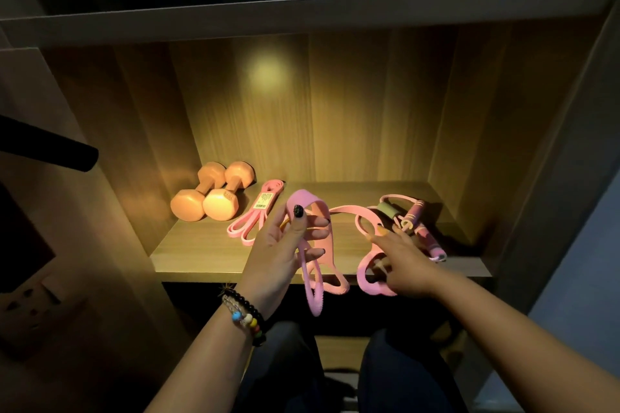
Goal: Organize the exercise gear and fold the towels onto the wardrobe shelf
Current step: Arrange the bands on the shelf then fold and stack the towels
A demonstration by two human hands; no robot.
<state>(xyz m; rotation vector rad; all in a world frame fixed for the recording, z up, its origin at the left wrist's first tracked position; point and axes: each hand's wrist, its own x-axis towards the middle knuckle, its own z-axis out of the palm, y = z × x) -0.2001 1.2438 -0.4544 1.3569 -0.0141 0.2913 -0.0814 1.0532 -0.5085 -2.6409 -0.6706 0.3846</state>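
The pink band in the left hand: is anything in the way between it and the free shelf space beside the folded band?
Nothing visible: the left hand holds the pink band above bare shelf, right of the folded band.

Both forearms are bare. The left wrist (246, 313) wears black bead bracelets and one with coloured beads. The left thumbnail (298, 210) is painted black. Dark trousers (396, 375) cover the legs.

Warm-lit wooden wardrobe (369, 104) interior
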